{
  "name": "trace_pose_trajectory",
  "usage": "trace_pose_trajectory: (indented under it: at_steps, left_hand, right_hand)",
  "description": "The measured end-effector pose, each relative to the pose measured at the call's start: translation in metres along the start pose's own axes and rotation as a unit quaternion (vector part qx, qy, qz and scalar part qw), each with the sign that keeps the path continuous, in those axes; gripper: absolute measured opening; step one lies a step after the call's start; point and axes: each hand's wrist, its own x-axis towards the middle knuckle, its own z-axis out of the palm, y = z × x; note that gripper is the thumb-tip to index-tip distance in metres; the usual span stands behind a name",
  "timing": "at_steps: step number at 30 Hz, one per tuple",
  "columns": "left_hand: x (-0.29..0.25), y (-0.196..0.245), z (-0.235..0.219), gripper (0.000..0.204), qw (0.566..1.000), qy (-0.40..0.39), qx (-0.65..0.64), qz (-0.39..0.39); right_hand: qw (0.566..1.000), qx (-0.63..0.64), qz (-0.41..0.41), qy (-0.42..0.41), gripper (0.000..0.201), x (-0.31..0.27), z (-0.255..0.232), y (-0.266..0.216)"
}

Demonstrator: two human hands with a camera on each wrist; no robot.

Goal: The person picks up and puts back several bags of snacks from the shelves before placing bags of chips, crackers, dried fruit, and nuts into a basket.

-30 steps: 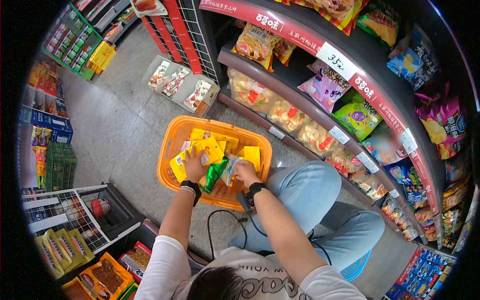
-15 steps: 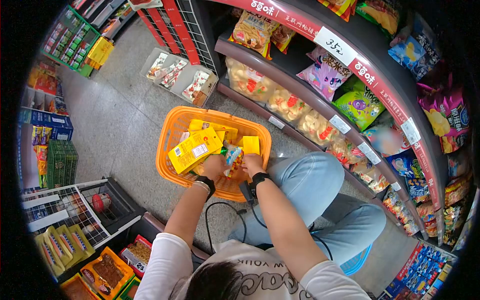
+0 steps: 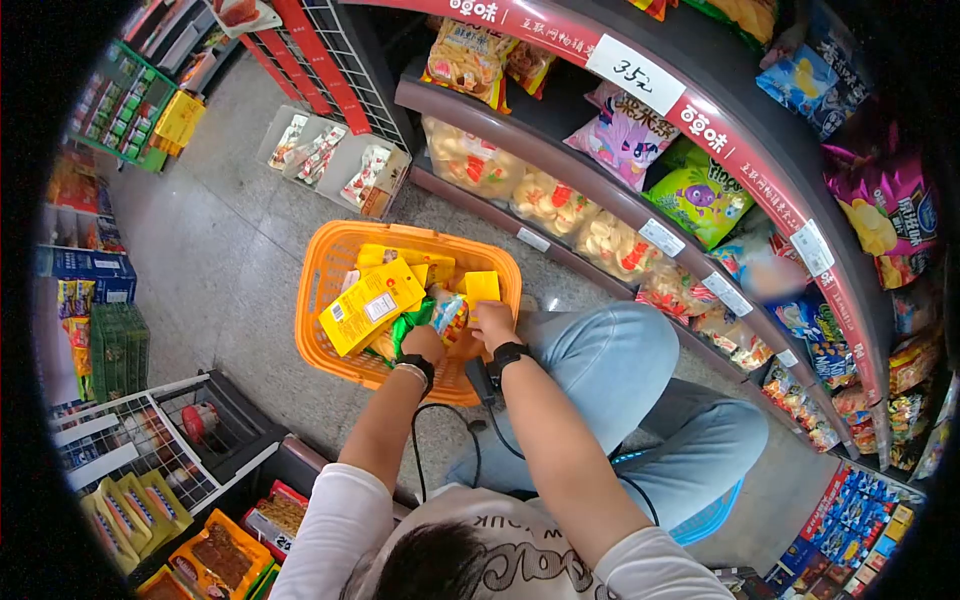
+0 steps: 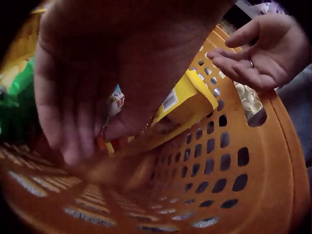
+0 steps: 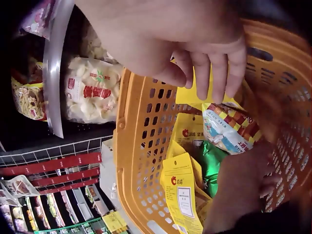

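Head camera showed me seated on the floor with the orange basket [image 3: 330,262] in front of my knees, and everything else sat around that basket. My left hand [image 3: 424,346] was down inside it near the near wall, fingers hanging loosely downward among the packets; in the left wrist view those fingers [image 4: 73,122] looked relaxed and only lightly bent, and I could not tell for sure whether they pinched anything, though they brushed a yellow packet [image 4: 187,100] leaning against the basket's perforated side. My right hand [image 3: 493,322] hovered over the basket's near right corner, fingers spread and relaxed, holding nothing; the right wrist view had its fingertips [image 5: 214,80] just above a colourful snack bag [image 5: 229,129] lying in the basket. Beside that bag, deeper in the basket, lay a green packet [image 5: 210,161], and a large yellow packet [image 3: 368,305] with a white label stood tilted toward the basket's left side. Beyond the basket's far rim ran the curved store shelf [image 3: 520,140] stocked with bags of snacks, and to the basket's far left corner stood a low tray of packets [image 3: 335,160] on the grey floor.
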Motion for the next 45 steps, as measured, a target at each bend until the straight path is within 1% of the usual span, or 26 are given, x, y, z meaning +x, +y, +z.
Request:
trace_pose_trajectory:
  at_steps: [2, 3, 6, 8, 9, 10, 11, 14, 15, 17, 18, 19, 22, 24, 25, 28, 29, 30, 32, 33, 34, 35, 36, 39, 42, 45]
  left_hand:
    - [0.004, -0.006, -0.003, 0.029, 0.999, 0.011, 0.019, 0.046]
    - [0.009, -0.016, -0.003, 0.028, 0.993, 0.038, 0.031, 0.105]
    - [0.010, -0.020, -0.052, 0.030, 0.981, -0.055, 0.060, 0.174]
    - [0.036, -0.056, -0.034, 0.032, 0.967, 0.047, -0.029, 0.250]
    - [0.009, -0.049, -0.073, 0.032, 0.964, 0.035, -0.114, 0.237]
    - [-0.010, -0.044, -0.098, 0.032, 0.954, 0.022, -0.199, 0.223]
    - [-0.017, -0.046, -0.100, 0.031, 0.911, 0.075, -0.347, 0.207]
    - [-0.046, -0.024, -0.135, 0.032, 0.937, -0.039, -0.331, 0.101]
    - [-0.040, -0.022, -0.125, 0.037, 0.960, -0.006, -0.197, 0.197]
    - [-0.023, -0.013, -0.092, 0.043, 0.973, 0.004, -0.047, 0.227]
    - [-0.023, -0.005, -0.084, 0.046, 0.970, 0.009, 0.030, 0.242]
    - [-0.025, -0.001, -0.076, 0.053, 0.983, 0.018, 0.013, 0.185]
    - [-0.017, 0.002, -0.066, 0.051, 0.984, 0.002, 0.061, 0.167]
    - [-0.013, -0.004, -0.060, 0.045, 0.986, 0.018, 0.053, 0.157]
    - [-0.012, -0.008, -0.058, 0.042, 0.987, 0.026, 0.048, 0.151]
    - [-0.019, -0.026, -0.064, 0.029, 0.975, 0.017, 0.051, 0.218]
    - [-0.032, -0.035, -0.068, 0.020, 0.977, 0.039, -0.041, 0.205]
    - [-0.039, -0.044, -0.068, 0.018, 0.970, 0.043, -0.110, 0.213]
    - [-0.049, -0.063, -0.071, 0.013, 0.941, 0.053, -0.246, 0.225]
    - [-0.058, -0.063, -0.089, 0.008, 0.937, 0.010, -0.301, 0.175]
    - [-0.067, -0.061, -0.106, 0.006, 0.895, 0.010, -0.416, 0.158]
    - [-0.076, -0.060, -0.120, 0.004, 0.839, 0.009, -0.525, 0.139]
    - [-0.081, -0.060, -0.132, 0.004, 0.770, 0.009, -0.627, 0.119]
    - [-0.078, -0.067, -0.162, 0.006, 0.673, 0.012, -0.711, 0.204]
    - [-0.071, -0.059, -0.186, 0.011, 0.621, 0.015, -0.753, 0.216]
    - [-0.086, -0.030, -0.216, 0.010, 0.609, 0.005, -0.761, 0.224]
  right_hand:
    - [1.000, 0.017, 0.000, -0.010, 0.024, -0.004, 0.000, -0.002]
    - [1.000, 0.016, -0.015, -0.015, 0.024, -0.005, -0.001, -0.002]
    - [0.997, -0.005, -0.068, -0.023, 0.023, 0.000, -0.001, -0.003]
    - [0.992, -0.047, -0.113, -0.018, 0.024, 0.009, 0.000, -0.001]
    - [0.982, -0.050, -0.183, 0.004, 0.023, 0.034, 0.004, 0.015]
    - [0.978, -0.055, -0.201, 0.007, 0.021, 0.035, 0.003, 0.014]
    - [0.974, -0.059, -0.219, 0.011, 0.020, 0.035, 0.002, 0.010]
    - [0.964, -0.085, -0.250, 0.017, 0.020, 0.043, -0.002, 0.012]
    - [0.961, -0.097, -0.257, 0.018, 0.020, 0.047, -0.003, 0.013]
    - [0.960, -0.132, -0.246, 0.025, 0.021, 0.050, -0.004, 0.016]
    - [0.962, -0.130, -0.241, 0.022, 0.021, 0.050, -0.006, 0.016]
    - [0.963, -0.128, -0.236, 0.018, 0.022, 0.050, -0.008, 0.016]
    - [0.970, -0.090, -0.227, -0.004, 0.023, 0.047, -0.015, 0.015]
    - [0.967, -0.098, -0.236, -0.005, 0.024, 0.043, -0.019, 0.011]
    - [0.972, -0.085, -0.217, -0.004, 0.025, 0.040, -0.019, 0.008]
    - [0.985, -0.053, -0.164, -0.015, 0.024, 0.021, -0.019, -0.002]
    - [0.987, -0.047, -0.149, -0.028, 0.024, 0.012, -0.020, -0.006]
    - [0.989, -0.042, -0.134, -0.041, 0.024, 0.006, -0.019, -0.008]
    - [0.976, -0.094, -0.192, -0.046, 0.024, 0.034, -0.015, 0.007]
    - [0.973, -0.095, -0.206, -0.049, 0.025, 0.038, -0.014, 0.009]
    - [0.969, -0.096, -0.221, -0.053, 0.026, 0.040, -0.012, 0.010]
    - [0.971, -0.073, -0.220, -0.059, 0.029, 0.027, -0.012, 0.003]
    - [0.972, -0.050, -0.220, -0.065, 0.032, 0.014, -0.011, -0.005]
    - [0.946, 0.065, -0.270, -0.165, 0.052, -0.017, -0.009, -0.029]
    - [0.932, -0.004, -0.325, -0.162, 0.070, -0.035, -0.010, -0.048]
    - [0.912, -0.047, -0.370, -0.172, 0.075, -0.050, -0.012, -0.063]
